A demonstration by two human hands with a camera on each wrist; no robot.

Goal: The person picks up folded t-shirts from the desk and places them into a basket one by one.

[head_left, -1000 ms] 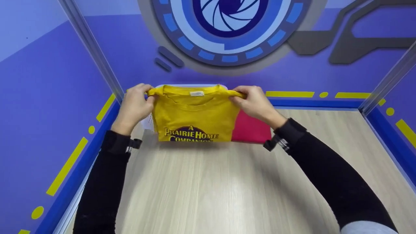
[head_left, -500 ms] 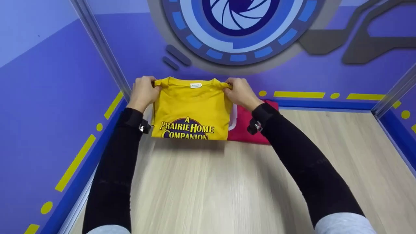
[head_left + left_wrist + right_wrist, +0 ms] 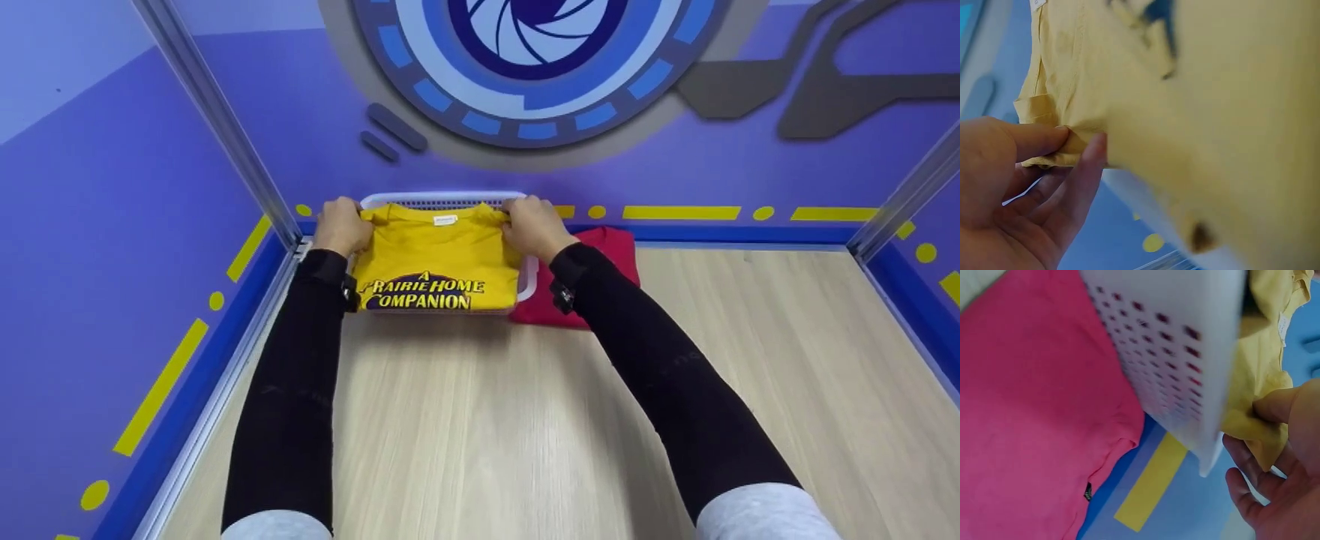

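My left hand (image 3: pixel 343 225) pinches the left shoulder of the folded yellow shirt (image 3: pixel 435 262); my right hand (image 3: pixel 531 225) pinches its right shoulder. The shirt lies in the white basket (image 3: pixel 442 199) at the far left of the worktop (image 3: pixel 525 420). A folded red shirt (image 3: pixel 604 251) lies just beside the basket's right wall.

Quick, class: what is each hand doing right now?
Left hand: pinches the folded yellow T-shirt by its corner.
Right hand: pinches its other corner.
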